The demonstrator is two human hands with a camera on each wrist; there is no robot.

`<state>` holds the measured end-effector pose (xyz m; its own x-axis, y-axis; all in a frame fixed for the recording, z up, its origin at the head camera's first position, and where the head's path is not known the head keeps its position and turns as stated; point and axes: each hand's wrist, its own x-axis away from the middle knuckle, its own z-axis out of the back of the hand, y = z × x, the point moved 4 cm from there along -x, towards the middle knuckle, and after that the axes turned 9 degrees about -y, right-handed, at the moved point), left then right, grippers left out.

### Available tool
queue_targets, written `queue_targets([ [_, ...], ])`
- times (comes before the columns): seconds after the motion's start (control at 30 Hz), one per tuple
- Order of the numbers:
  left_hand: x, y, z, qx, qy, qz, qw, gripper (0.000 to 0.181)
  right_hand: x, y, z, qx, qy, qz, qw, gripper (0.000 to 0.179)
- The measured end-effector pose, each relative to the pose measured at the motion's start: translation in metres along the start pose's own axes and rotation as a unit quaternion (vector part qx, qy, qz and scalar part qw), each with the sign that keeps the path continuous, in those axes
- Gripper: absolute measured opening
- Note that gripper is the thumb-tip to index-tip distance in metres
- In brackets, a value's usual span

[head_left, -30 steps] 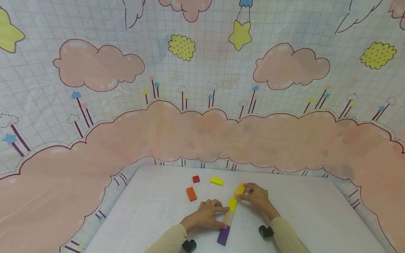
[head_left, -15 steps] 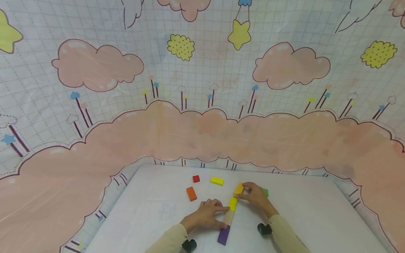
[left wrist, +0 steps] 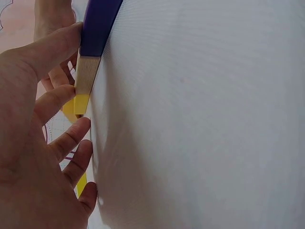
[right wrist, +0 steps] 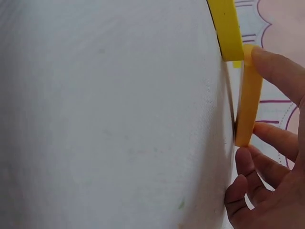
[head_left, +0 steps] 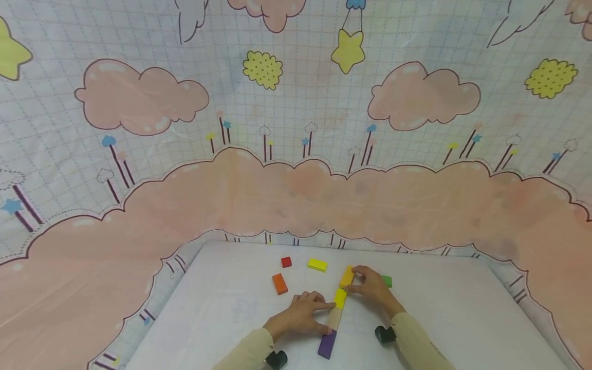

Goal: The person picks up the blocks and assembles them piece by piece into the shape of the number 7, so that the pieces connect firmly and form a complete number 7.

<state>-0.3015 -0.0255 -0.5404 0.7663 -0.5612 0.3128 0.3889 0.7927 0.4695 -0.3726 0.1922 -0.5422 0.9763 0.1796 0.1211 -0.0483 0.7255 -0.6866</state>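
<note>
And the amber block (head_left: 347,276) slides leftward, pinched by the right hand (head_left: 373,285), coming better into line at the far end of the row (head_left: 333,319), just beyond its yellow block (head_left: 340,298); contact is hard to call. The left hand (head_left: 302,313), fingers spread, touches the row's side by the wooden block (left wrist: 87,74). No writing readable anywhere.

We look across a smooth white table (head_left: 467,298) toward a pale grid-patterned backdrop (head_left: 314,92) printed with rounded pink clouds (head_left: 425,97) and yellow stars (head_left: 348,51), under soft light.
</note>
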Motion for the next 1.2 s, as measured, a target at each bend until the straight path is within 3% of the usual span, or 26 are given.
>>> queue_targets([
  [1.2, 0.0026, -0.0003, 0.0015, 0.000, 0.003, -0.005, 1.0000, 0.060, -0.0002, -0.0005, -0.0043, 0.003, -0.020, 0.010, 0.9997, 0.055],
])
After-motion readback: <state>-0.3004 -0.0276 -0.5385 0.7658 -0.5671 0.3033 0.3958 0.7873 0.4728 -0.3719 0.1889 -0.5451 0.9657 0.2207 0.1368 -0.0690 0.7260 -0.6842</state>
